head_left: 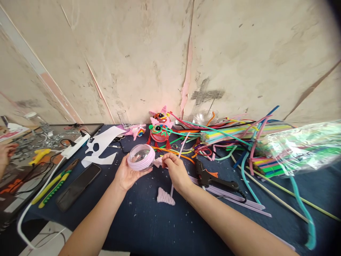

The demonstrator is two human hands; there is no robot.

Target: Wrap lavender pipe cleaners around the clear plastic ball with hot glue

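Observation:
My left hand [128, 174] is closed round a clear plastic ball [141, 158] with rows of pale lilac pipe cleaner wound around it. Just to the right of the ball, my right hand [174, 170] pinches a lilac pipe cleaner [183, 145], whose ends show above and below the hand. A small pinkish piece [157, 162] shows at the right fingertips, partly hidden. On the dark blue cloth below lies a lilac wrapped, wedge-shaped piece [165, 196].
A black glue gun [215, 179] lies right of my hands, beside loose lilac strips. Colourful pipe cleaners [229, 135] are heaped at the right. Behind stand decorated beast-head figures [160, 132]. A phone [78, 186], pliers [57, 183] and cut white paper [102, 145] lie left. Another person's hand [6, 154] shows far left.

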